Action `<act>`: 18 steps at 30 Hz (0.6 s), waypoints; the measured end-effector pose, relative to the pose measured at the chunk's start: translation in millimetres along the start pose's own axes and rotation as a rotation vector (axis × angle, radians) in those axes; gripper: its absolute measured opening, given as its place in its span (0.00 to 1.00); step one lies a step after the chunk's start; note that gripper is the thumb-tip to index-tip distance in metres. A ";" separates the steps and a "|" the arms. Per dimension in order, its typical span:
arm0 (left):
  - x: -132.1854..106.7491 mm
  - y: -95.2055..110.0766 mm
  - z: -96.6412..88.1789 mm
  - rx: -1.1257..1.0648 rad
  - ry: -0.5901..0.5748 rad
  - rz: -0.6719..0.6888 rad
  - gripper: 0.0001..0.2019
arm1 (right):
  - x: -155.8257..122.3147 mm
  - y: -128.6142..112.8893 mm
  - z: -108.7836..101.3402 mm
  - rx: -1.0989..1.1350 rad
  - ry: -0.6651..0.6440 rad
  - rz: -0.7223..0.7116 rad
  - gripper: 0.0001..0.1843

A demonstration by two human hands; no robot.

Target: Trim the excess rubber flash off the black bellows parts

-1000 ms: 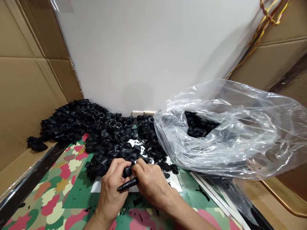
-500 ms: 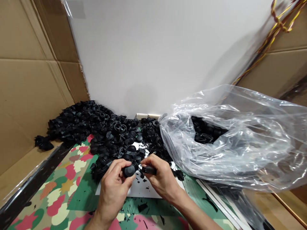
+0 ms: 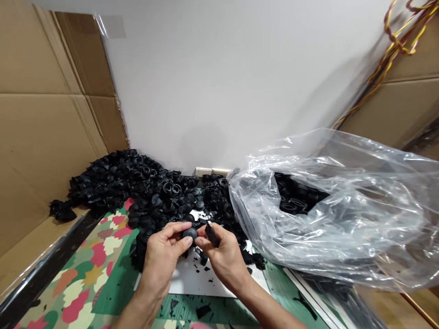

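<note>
Fingers [image 3: 176, 227] bent around black cap [image 3: 190, 234]

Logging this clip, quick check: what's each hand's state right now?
Left hand: closed, pinching a round black part.
Right hand: closed, holding a black tool-like object beside that part.

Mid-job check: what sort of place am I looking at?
Probably a small workshop corner, perhaps makeshift: a heap of small black parts lies by the wall, more show inside a clear plastic bag, and black scraps litter the green surface.
</note>
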State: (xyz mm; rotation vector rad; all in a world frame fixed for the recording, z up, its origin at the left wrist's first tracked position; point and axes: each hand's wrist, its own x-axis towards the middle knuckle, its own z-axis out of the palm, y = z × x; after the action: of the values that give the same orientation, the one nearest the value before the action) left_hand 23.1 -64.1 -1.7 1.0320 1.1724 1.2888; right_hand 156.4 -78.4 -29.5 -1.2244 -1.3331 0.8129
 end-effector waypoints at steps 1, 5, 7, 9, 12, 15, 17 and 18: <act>1.1 1.8 2.4 -0.045 0.023 -0.053 0.14 | 1.1 -0.2 0.4 0.002 0.000 -0.002 0.05; 5.4 5.1 9.3 -0.169 0.144 -0.113 0.16 | 4.0 1.2 1.5 -0.086 0.042 -0.098 0.05; 8.1 4.1 10.6 -0.178 0.177 -0.096 0.16 | 4.5 3.1 1.5 -0.151 0.076 -0.239 0.05; 10.8 2.2 10.7 -0.175 0.174 -0.099 0.17 | 4.7 5.5 1.3 -0.210 0.090 -0.404 0.09; 13.4 -0.1 10.5 -0.174 0.142 -0.127 0.18 | 4.9 9.7 1.2 -0.335 0.085 -0.538 0.13; 13.3 0.1 10.3 -0.169 0.105 -0.157 0.19 | 4.3 12.2 0.9 -0.470 0.082 -0.559 0.14; 12.8 0.8 9.6 -0.176 0.078 -0.168 0.20 | 3.4 12.1 0.7 -0.530 0.082 -0.556 0.15; 12.7 1.0 8.9 -0.185 0.063 -0.173 0.21 | 2.8 11.7 0.8 -0.551 0.079 -0.550 0.14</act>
State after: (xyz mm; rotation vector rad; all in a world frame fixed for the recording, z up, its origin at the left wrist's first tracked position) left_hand 30.9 -50.8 -0.1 0.7443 1.1402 1.2729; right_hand 158.4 -72.9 -40.0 -1.1872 -1.7789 -0.0013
